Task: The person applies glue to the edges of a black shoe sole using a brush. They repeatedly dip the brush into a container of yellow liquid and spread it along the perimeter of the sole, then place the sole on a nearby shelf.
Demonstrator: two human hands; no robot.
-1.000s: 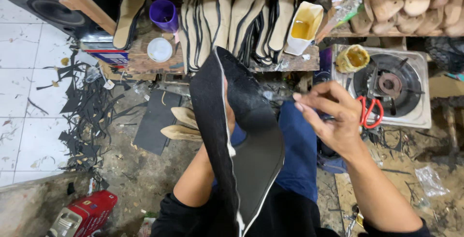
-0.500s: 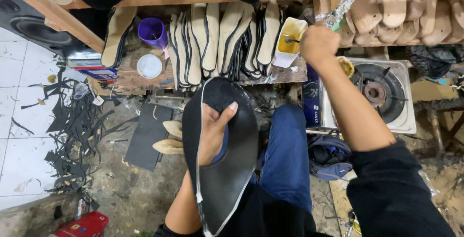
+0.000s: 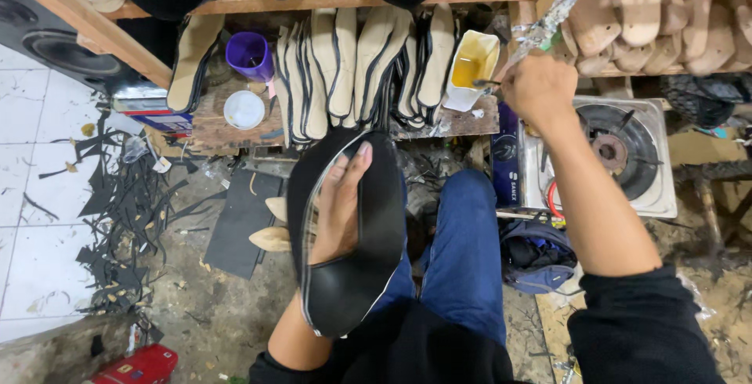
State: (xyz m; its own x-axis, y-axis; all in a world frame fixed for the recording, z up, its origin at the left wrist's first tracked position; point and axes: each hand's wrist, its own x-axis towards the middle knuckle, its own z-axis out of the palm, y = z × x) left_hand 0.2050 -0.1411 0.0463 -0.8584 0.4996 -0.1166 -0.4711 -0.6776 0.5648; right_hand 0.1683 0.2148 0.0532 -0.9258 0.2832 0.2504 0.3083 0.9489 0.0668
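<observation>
A view looked straight down at a seated person's lap in a cluttered shoe workshop. At the centre of the frame the left hand [image 3: 338, 208] lay flat, fingers spread, inside a black shoe upper [image 3: 345, 235] that rested over the knee, holding it open. The upper looked light, soft and floppy, likely leather or a synthetic, with a pale line along its left edge. It would probably sag unless supported from beneath or from inside, as here; the firmer outer rim seemed the best place to grip it.

At the upper right, the right hand [image 3: 540, 90] was closed around a thin brush handle [image 3: 489, 83], its tip dipping into a cream-coloured tub [image 3: 472, 67] holding a yellow liquid, possibly glue, though the view was too small to be sure. The tub stood on a wooden shelf [image 3: 219, 129] running across the top of the frame.

Left of it, a row of pale insoles [image 3: 345, 67] stood on edge. Farther left sat an open purple cup [image 3: 249, 55], its contents not visible, and a round white lid [image 3: 244, 109]. A small gas stove [image 3: 619, 153] sat at the right, beside the forearm. Black offcuts [image 3: 117, 204] littered the floor at the left.
</observation>
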